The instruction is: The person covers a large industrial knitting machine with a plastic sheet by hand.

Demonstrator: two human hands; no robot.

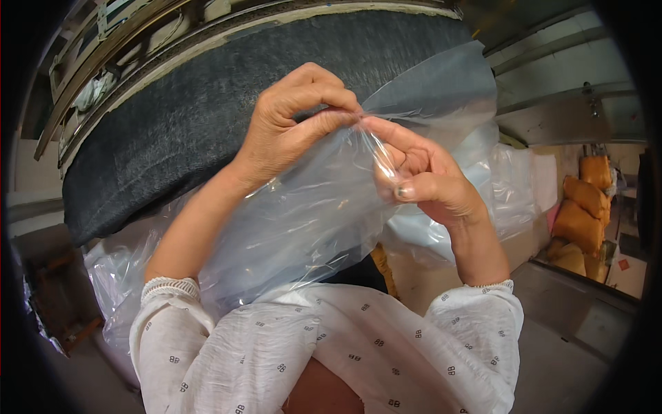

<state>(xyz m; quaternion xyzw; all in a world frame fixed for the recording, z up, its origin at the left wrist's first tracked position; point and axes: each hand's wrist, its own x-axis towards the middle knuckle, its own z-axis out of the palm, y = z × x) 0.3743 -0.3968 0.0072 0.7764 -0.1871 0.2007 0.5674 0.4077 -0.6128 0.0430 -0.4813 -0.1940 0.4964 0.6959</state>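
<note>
A large sheet of clear plastic film [296,207] spreads in front of me, over my lap and up onto a dark padded surface [207,90]. With thumb and forefinger, my left hand [286,124] pinches a gathered point of the film. My right hand [431,172] meets it there: its forefinger tip touches the same point, and its thumb presses on the film lower down, the other fingers curled behind. Creases fan out from the pinch. Whether the film is a single sheet or a bag, I cannot tell.
More clear plastic [514,179] lies bunched to the right. Beyond it are several orange-brown bundles [579,214] near a doorway. A wooden rail [110,65] and a metal frame run along the far left, behind the padded surface. Grey floor [552,331] shows at the lower right.
</note>
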